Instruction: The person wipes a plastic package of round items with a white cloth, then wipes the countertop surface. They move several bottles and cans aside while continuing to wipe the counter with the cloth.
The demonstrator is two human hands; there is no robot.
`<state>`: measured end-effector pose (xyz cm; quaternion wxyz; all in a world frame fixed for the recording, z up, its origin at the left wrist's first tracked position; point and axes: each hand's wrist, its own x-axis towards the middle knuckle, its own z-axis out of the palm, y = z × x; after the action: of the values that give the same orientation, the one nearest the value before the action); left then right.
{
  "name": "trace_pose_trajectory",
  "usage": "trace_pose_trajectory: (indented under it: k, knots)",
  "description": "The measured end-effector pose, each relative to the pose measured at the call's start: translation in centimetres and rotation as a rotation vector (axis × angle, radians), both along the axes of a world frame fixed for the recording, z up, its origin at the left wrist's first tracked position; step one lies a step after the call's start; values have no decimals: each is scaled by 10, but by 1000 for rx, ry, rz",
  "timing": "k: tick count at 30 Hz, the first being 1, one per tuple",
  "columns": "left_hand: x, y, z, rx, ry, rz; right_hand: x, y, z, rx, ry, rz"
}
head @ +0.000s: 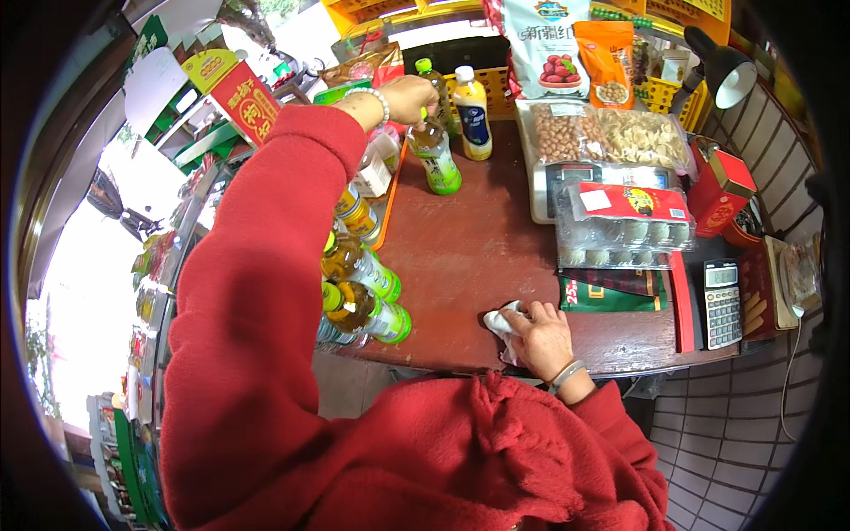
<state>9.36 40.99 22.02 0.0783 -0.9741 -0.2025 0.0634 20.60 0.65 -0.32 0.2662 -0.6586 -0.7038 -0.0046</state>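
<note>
My left hand (406, 99) reaches far across the table, its fingers at the green cap of a tea bottle (438, 162). That bottle stands slightly tilted on the reddish-brown tabletop (465, 232). Just behind it is another green-capped bottle (435, 79), partly hidden by my hand. A yellow-and-dark-blue drink bottle (475, 119) with a white cap is to its right. Close to the front edge, my right hand (546, 340) presses a crumpled white cloth or tissue (503, 324) against the tabletop.
Two tea bottles (372, 318) stand near the left front edge beside an orange-rimmed tray (388, 216) with cans and boxes. On the right are bagged peanuts (558, 136), egg cartons (624, 232), a green packet (604, 295), a calculator (722, 305) and a black lamp (724, 70).
</note>
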Motion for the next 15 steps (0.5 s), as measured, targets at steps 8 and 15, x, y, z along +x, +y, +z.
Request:
trace_pose_trajectory:
  k: [8,15]
  knots:
    - [-33,-81,19,-188,153,-57,5,3,-1,-1,26,39]
    - [-78,-97,16,-201,143,-35,7,5,3,-9,23,77]
